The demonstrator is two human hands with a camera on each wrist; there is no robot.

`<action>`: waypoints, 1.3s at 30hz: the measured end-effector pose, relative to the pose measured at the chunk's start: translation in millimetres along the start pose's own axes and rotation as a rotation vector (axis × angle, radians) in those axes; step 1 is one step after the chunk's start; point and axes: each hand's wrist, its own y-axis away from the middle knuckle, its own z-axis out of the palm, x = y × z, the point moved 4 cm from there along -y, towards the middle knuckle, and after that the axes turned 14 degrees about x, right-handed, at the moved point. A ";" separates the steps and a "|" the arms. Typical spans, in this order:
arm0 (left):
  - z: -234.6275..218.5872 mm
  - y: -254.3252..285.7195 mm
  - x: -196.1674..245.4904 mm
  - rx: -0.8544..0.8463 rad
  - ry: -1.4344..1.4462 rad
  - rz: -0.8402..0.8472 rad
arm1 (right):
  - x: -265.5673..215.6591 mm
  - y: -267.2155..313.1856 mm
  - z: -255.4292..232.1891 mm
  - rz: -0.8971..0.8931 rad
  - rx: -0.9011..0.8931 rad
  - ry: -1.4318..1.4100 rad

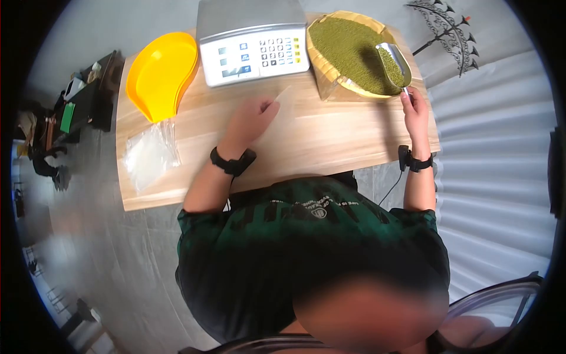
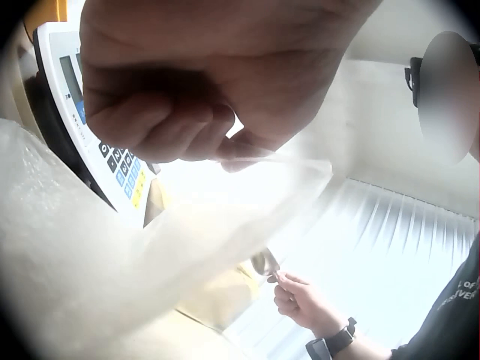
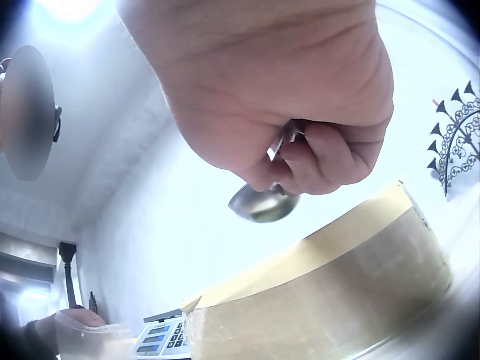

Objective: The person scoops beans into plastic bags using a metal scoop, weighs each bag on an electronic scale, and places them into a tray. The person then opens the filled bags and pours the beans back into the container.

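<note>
My right hand (image 1: 416, 112) grips the handle of a metal scoop (image 1: 402, 64) that carries green beans, probably mung beans by their look. The scoop is over the near right rim of a paper-lined basket (image 1: 321, 79) filled with the same green beans (image 1: 348, 50). In the right wrist view the scoop (image 3: 264, 204) shows above the basket's rim. My left hand (image 1: 253, 121), fingers curled, pinches the edge of a clear plastic bag (image 2: 225, 217). The bag hangs spread below the hand in the left wrist view, and looks faint and see-through from the head.
A digital scale (image 1: 253, 53) stands at the table's far side, left of the basket. Left of it lies a yellow scoop-shaped tray (image 1: 162, 71), with a pile of clear bags (image 1: 150, 154) in front. White curtain (image 1: 489, 153) hangs along the right side. The wooden table (image 1: 330, 138) has a near edge by my body.
</note>
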 end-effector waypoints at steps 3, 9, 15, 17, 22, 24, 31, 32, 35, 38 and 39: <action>-2.1 -0.2 5.1 0.049 0.007 0.043 | -9.3 15.7 10.4 0.063 -0.078 -0.137; 1.5 2.4 9.5 0.055 0.018 0.094 | -52.1 63.7 40.3 0.030 -0.433 -0.211; 0.1 4.2 14.7 0.051 0.036 0.096 | -96.5 82.5 69.7 -0.202 -0.692 -0.026; 0.6 5.2 14.4 0.056 0.039 0.095 | -109.1 76.0 71.3 -0.254 -0.708 0.083; 4.5 3.4 12.8 0.037 0.038 0.090 | -145.7 57.8 83.5 -0.555 -0.696 0.287; 7.3 1.3 6.5 0.032 0.041 0.094 | -158.2 51.3 90.7 -0.599 -0.682 0.321; 7.0 -1.4 2.3 0.074 0.098 0.107 | -190.9 37.5 111.0 -0.725 -0.820 0.549; 6.9 -2.2 1.4 0.077 0.097 0.108 | -193.4 36.3 112.0 -0.726 -0.827 0.566; 8.0 -3.3 -3.3 0.078 0.116 0.093 | -192.3 36.9 111.0 -0.721 -0.804 0.550; 8.1 -5.3 -4.6 0.070 0.182 0.092 | -182.1 36.8 94.6 -0.644 -0.758 0.464; 7.2 -5.0 -4.6 0.066 0.178 0.068 | -176.4 35.5 84.3 -0.578 -0.747 0.403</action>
